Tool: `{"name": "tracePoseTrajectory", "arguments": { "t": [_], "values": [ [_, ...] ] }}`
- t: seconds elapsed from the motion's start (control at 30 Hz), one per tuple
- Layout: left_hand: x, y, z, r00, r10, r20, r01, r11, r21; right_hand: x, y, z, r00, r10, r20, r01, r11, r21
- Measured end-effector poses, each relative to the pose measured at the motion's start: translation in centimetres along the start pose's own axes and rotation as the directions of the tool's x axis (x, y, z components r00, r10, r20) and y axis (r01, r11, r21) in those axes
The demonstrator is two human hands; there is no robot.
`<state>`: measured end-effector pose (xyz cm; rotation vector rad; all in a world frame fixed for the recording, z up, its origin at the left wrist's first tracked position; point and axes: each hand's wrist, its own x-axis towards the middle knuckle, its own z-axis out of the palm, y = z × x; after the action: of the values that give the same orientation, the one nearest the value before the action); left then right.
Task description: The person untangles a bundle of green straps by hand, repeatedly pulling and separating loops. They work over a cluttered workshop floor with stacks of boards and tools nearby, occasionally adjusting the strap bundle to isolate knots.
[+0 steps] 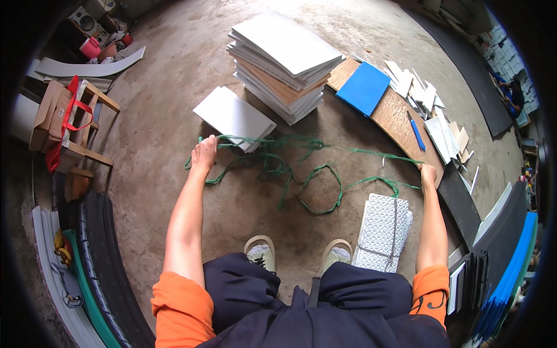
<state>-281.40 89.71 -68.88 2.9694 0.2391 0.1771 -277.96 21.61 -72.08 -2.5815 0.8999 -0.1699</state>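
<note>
A tangled green twine is stretched across in front of me, with loops hanging below it. My left hand is closed on one end of it, close to a low stack of white boards on the floor. On the other side my right hand grips the twine, arm held out wide. One loose strand droops to a tied bundle of patterned grey-white sheets, which lies on the floor by my right foot. Behind the twine stands a tall, uneven pile of white and tan boards.
A blue panel and a blue-handled cutter lie on a brown board at the right, beside scattered white offcuts. At the left are a wooden stool and a cardboard box. Long sheets line both sides.
</note>
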Motion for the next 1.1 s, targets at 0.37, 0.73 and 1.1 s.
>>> {"name": "tracePoseTrajectory", "arguments": {
  "t": [0.37, 0.73, 1.1],
  "values": [
    [1.0, 6.2, 4.3, 0.952, 0.303, -0.046, -0.299, 0.952, 0.072, -7.9, -9.0, 2.9, 0.945, -0.129, 0.301, 0.22, 0.93, -0.294],
    [-0.2, 16.2, 10.0, 0.763, 0.593, 0.26, -0.471, 0.784, -0.404, -13.8, -15.7, 11.4, 0.648, -0.666, 0.37, 0.732, 0.679, -0.058],
    [-2.5, 13.1, 15.2, 0.828, 0.514, 0.223, -0.469, 0.854, -0.227, -16.5, -20.6, 19.0, 0.571, -0.747, 0.34, 0.785, 0.618, 0.041]
  ]
}}
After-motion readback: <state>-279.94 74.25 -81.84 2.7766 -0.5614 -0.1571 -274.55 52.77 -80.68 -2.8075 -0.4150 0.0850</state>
